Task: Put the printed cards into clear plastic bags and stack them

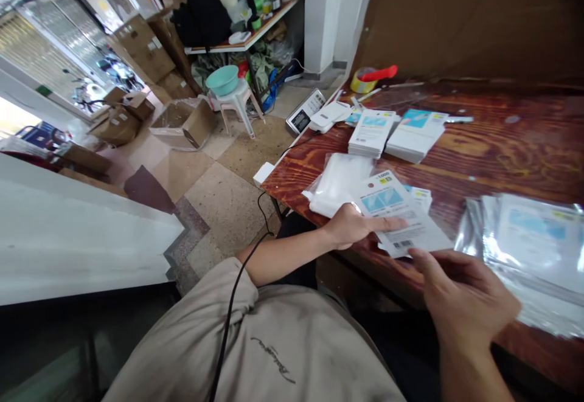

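We have a printed card [387, 195] between our left hand [352, 227], pinching it, arm outstretched, and right hand [465, 289], curled, pinching its edge.

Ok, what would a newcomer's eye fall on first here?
Probably the printed white card in the left hand, with the right hand at its lower edge. Next, the glossy packs at the right of the table. Farther off, the turquoise basin stands out, on a white stool beyond the table's left end.

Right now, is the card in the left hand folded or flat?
Flat: the card in the left hand shows its printed face with no visible crease.
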Demonstrator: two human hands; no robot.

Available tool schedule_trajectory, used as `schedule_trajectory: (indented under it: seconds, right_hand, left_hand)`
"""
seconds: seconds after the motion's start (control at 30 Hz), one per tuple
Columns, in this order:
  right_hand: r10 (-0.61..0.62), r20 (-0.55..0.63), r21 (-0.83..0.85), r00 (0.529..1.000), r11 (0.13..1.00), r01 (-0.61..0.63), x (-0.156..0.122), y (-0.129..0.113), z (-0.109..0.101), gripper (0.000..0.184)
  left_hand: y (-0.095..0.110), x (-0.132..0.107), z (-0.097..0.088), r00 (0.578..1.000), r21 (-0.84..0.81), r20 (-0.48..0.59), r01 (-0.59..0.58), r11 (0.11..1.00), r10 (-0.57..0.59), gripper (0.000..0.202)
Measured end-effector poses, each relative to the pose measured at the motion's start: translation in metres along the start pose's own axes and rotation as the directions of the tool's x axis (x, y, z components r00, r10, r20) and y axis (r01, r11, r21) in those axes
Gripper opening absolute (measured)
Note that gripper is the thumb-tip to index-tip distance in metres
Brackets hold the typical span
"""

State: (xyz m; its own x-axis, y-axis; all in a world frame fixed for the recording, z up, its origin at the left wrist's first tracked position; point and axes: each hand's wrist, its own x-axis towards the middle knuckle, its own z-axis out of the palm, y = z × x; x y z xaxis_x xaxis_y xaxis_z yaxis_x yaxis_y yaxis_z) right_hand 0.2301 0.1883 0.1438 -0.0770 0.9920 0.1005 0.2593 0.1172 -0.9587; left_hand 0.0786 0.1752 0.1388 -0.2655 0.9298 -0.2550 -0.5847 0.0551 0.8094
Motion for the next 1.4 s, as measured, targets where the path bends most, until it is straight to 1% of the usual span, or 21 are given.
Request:
schedule_trajectory:
  seconds: [0.1, 0.17, 0.27, 0.3, 0.37, 0.4, 0.47, 0.5, 0.57, 0.67, 0.73, 0.77, 0.83, 0.9, 0.93, 0.97, 1.03, 1.1, 1.17, 1.33, 1.4]
  right_hand:
    - [-0.103, -0.051, -0.079, 0.993, 0.992, 0.099, 0.008, 0.015, -0.002, 0.056]
    - [-0.072, 0.027, -0.046, 0.997, 0.996, 0.073, 0.013, 0.019, -0.006, 0.071]
    - [0.075, 0.172, 0.054, 0.982, 0.995, -0.086, 0.024, 0.016, -0.018, 0.049]
    - [0.100, 0.143, 0.082, 0.985, 0.990, -0.112, 0.032, 0.016, -0.023, 0.044]
    - [0.089, -0.022, 0.068, 0.996, 0.994, -0.087, 0.053, 0.023, -0.035, 0.042]
    - [0.081, -0.141, 0.002, 0.987, 0.997, -0.081, 0.066, 0.030, -0.043, 0.040]
    - [0.042, -0.316, -0.284, 0.948, 0.949, -0.136, 0.086, 0.049, -0.060, 0.038]
    - [0.000, -0.359, -0.433, 0.933, 0.886, -0.166, 0.092, 0.058, -0.067, 0.038]
    - [-0.097, -0.387, -0.639, 0.917, 0.745, -0.191, 0.096, 0.070, -0.073, 0.041]
    - [-0.263, -0.312, -0.721, 0.913, 0.692, -0.047, 0.085, 0.069, -0.062, 0.039]
    - [-0.374, -0.045, -0.685, 0.926, 0.686, 0.244, 0.074, 0.057, -0.048, 0.035]
    - [-0.416, 0.155, -0.628, 0.896, 0.658, 0.414, 0.069, 0.049, -0.041, 0.036]
    - [-0.407, 0.542, -0.483, 0.735, 0.565, 0.669, 0.061, 0.033, -0.028, 0.043]
    - [-0.289, 0.755, -0.419, 0.588, 0.477, 0.773, 0.057, 0.018, -0.019, 0.041]
    - [-0.221, 0.808, -0.418, 0.546, 0.439, 0.795, 0.057, 0.013, -0.017, 0.035]
    - [-0.162, 0.839, -0.424, 0.520, 0.406, 0.810, 0.056, 0.008, -0.016, 0.027]
    - [-0.090, 0.869, -0.431, 0.487, 0.348, 0.833, 0.057, 0.001, -0.017, 0.022]
    - [-0.064, 0.887, -0.418, 0.456, 0.307, 0.855, 0.057, -0.002, -0.020, 0.024]
    - [-0.050, 0.903, -0.397, 0.427, 0.284, 0.873, 0.058, -0.004, -0.022, 0.024]
    - [-0.040, 0.918, -0.361, 0.394, 0.324, 0.874, 0.064, -0.003, -0.026, 0.020]
    - [-0.073, 0.891, -0.395, 0.448, 0.361, 0.845, 0.065, -0.001, -0.032, 0.024]
  left_hand:
    - [0.004, 0.004, -0.004, 0.992, 0.044, 0.116, 0.040, 0.998, -0.045, 0.064]
    - [0.008, 0.007, -0.004, 0.981, 0.095, 0.189, 0.021, 0.995, -0.038, 0.064]
    - [0.021, 0.007, -0.003, 0.974, 0.318, 0.204, 0.031, 0.948, -0.100, 0.059]
    - [0.028, 0.007, -0.006, 0.981, 0.462, 0.154, 0.034, 0.886, -0.118, 0.052]
    - [0.047, 0.015, -0.020, 0.980, 0.712, -0.090, -0.062, 0.699, 0.179, 0.039]
    - [0.057, 0.023, -0.031, 0.902, 0.825, -0.166, -0.094, 0.557, 0.398, 0.035]
    - [0.074, 0.042, -0.057, 0.763, 0.963, -0.181, 0.008, 0.270, 0.621, 0.034]
    - [0.080, 0.051, -0.070, 0.746, 0.980, -0.179, 0.080, 0.180, 0.641, 0.039]
    - [0.087, 0.064, -0.089, 0.813, 0.972, -0.235, 0.193, 0.133, 0.533, 0.046]
    - [0.085, 0.072, -0.102, 0.871, 0.951, -0.310, 0.278, 0.138, 0.381, 0.045]
    - [0.083, 0.073, -0.102, 0.875, 0.948, -0.316, 0.282, 0.145, 0.366, 0.036]
    - [0.083, 0.074, -0.102, 0.879, 0.949, -0.313, 0.274, 0.156, 0.359, 0.031]
    - [0.085, 0.073, -0.100, 0.893, 0.953, -0.294, 0.247, 0.175, 0.341, 0.025]
    - [0.088, 0.072, -0.096, 0.896, 0.967, -0.248, 0.203, 0.157, 0.367, 0.020]
    - [0.089, 0.071, -0.094, 0.890, 0.974, -0.214, 0.165, 0.153, 0.402, 0.019]
    - [0.089, 0.069, -0.091, 0.876, 0.976, -0.187, 0.115, 0.184, 0.444, 0.017]
    - [0.084, 0.066, -0.082, 0.845, 0.916, -0.204, -0.014, 0.401, 0.494, 0.014]
    - [0.074, 0.064, -0.072, 0.872, 0.693, -0.277, -0.111, 0.712, 0.405, 0.017]
    - [0.063, 0.063, -0.063, 0.919, 0.442, -0.293, -0.114, 0.890, 0.263, 0.024]
    - [0.046, 0.066, -0.051, 0.912, 0.296, -0.333, -0.138, 0.945, 0.238, 0.031]
    - [0.043, 0.066, -0.048, 0.900, 0.280, -0.358, -0.150, 0.948, 0.248, 0.033]
